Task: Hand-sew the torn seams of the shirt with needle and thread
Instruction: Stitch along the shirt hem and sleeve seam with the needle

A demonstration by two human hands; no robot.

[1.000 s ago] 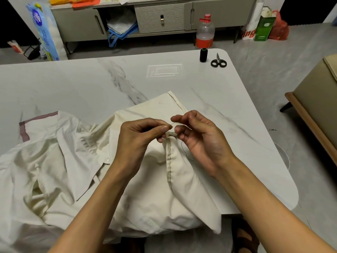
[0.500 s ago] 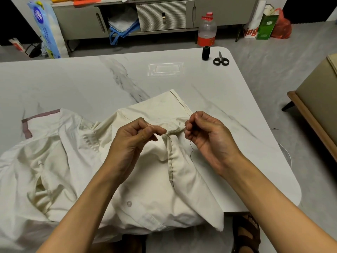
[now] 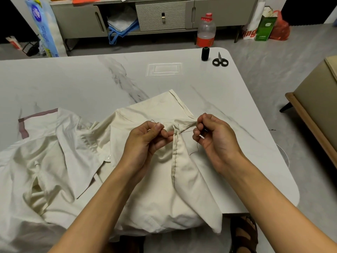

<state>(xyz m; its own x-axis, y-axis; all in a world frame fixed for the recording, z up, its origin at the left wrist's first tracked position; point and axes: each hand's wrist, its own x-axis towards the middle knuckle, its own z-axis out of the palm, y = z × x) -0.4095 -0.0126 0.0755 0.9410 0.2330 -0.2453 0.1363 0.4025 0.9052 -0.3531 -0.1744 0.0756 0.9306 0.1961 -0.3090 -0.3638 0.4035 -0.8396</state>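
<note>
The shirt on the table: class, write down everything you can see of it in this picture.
The shirt is cream, seemingly thin woven cloth, lying crumpled on the marbled table, its near part hanging over the edge. A raised fold carries a line of dark stitches. A pale button shows to its left. At the fold's top, left hand and right hand pinch a dark thread stretched between them.

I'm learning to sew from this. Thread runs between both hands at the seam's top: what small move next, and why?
Probably the right hand should draw the thread out rightward: a slack loop hangs below it, while the left hand pinches the shirt at the stitched seam.
</note>
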